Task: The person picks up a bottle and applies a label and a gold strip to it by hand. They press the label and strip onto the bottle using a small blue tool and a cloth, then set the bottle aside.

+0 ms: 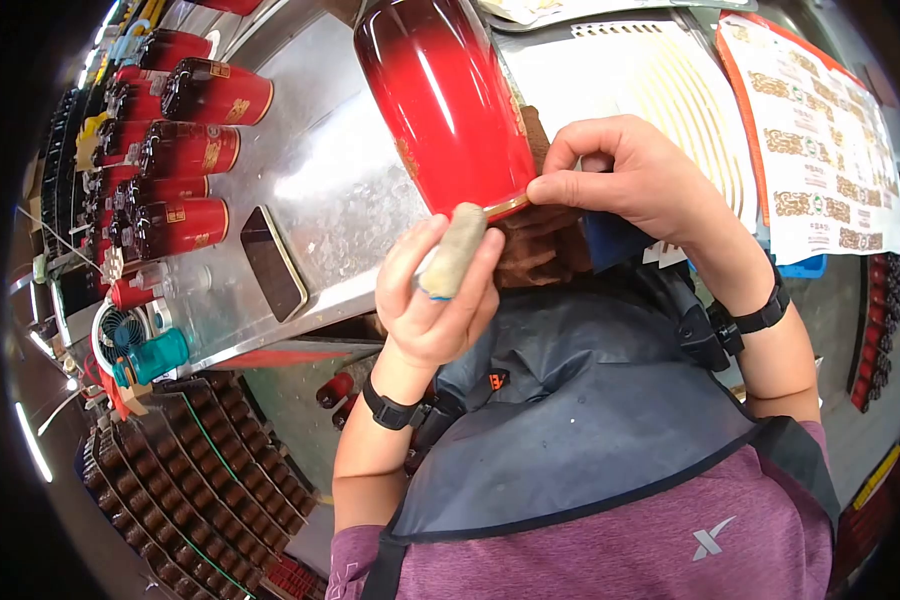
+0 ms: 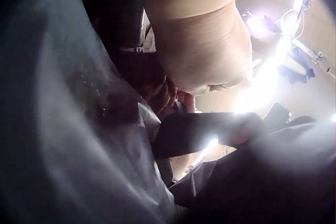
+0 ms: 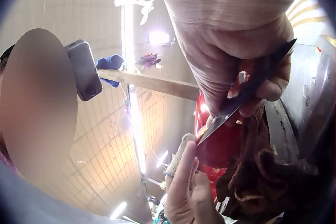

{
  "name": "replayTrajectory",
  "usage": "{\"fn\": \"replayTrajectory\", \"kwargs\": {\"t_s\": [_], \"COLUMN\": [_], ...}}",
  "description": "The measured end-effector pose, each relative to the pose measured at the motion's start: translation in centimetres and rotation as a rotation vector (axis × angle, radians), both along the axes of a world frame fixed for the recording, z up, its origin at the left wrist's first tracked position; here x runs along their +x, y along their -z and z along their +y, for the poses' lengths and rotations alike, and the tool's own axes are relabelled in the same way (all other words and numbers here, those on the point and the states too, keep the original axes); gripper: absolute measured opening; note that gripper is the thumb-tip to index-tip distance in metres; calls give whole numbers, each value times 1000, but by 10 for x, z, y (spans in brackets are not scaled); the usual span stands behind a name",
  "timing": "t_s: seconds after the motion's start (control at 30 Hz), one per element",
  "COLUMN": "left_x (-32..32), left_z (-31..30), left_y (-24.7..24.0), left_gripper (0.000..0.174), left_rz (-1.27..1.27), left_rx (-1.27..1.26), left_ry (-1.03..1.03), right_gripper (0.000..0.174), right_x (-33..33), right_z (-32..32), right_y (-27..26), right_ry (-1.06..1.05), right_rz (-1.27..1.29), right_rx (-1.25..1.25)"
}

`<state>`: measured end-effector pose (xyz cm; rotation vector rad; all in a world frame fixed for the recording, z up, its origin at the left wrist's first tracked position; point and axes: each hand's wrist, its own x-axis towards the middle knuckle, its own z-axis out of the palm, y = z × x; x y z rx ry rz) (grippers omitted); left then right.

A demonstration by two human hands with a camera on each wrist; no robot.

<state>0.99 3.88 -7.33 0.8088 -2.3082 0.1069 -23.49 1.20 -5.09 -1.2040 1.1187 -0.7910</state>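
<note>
A large glossy bottle (image 1: pixel 450 110), red fading to black at the top, lies tilted on the work surface with its gold-edged base toward me. My left hand (image 1: pixel 435 300) touches that base rim with fairly straight fingers; a beige cover (image 1: pixel 457 250) wraps one digit. At the rim's right end is my right hand (image 1: pixel 635 180), its thumb and index finger close together on the edge. The right wrist view shows this hand gripping a slim dark blade (image 3: pixel 244 95), whose tip reaches the left fingertips. Part of the blade is hidden by fingers.
Several smaller red-and-black bottles (image 1: pixel 205 150) stand at the left of the metal table (image 1: pixel 320 160), near a phone (image 1: pixel 273 263). A brown cloth (image 1: pixel 545 250) lies beside the base. White printed sheets (image 1: pixel 810 140) cover the right side. Racks of dark items (image 1: pixel 200 480) stand lower left.
</note>
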Motion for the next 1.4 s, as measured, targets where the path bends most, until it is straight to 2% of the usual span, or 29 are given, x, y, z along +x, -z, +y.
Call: {"fn": "replayTrajectory", "kwargs": {"t_s": [0.1,0.2,0.27,0.33,0.4,0.57,0.8,1.0,1.17,1.33,1.4], "left_x": [-10,-6,3,8,6,-1,-22,-4,-13,-22,-27], "left_z": [-7,-2,3,8,11,2,-5,7,-1,-8,-10], "left_y": [1,3,5,4,0,-4,3,-1,-2,-7,-11], "left_gripper": [32,42,37,31,28,30,34,32,41,43,49], "left_rz": [-43,-67,-13,86,100,48,-22,31,-51,-74,-46], "left_rx": [-97,-60,-36,89,117,59,-126,31,-82,-85,10], "left_ry": [94,51,65,-59,-76,37,69,-37,0,68,-146], "right_gripper": [21,23,23,23,21,19,23,21,22,20,19], "right_x": [-2,-3,-3,-3,1,0,-2,2,-1,4,4], "right_z": [-1,-2,-2,-2,-1,-2,-2,-1,-3,1,2], "right_y": [-1,-1,-1,-2,0,1,0,1,0,5,1], "right_ry": [-7,-11,-6,-13,-7,-6,-6,-7,-19,28,27], "right_rz": [1,16,17,35,25,15,12,37,20,-24,-6], "right_rx": [11,17,24,16,5,-4,19,-27,24,-42,-30]}}
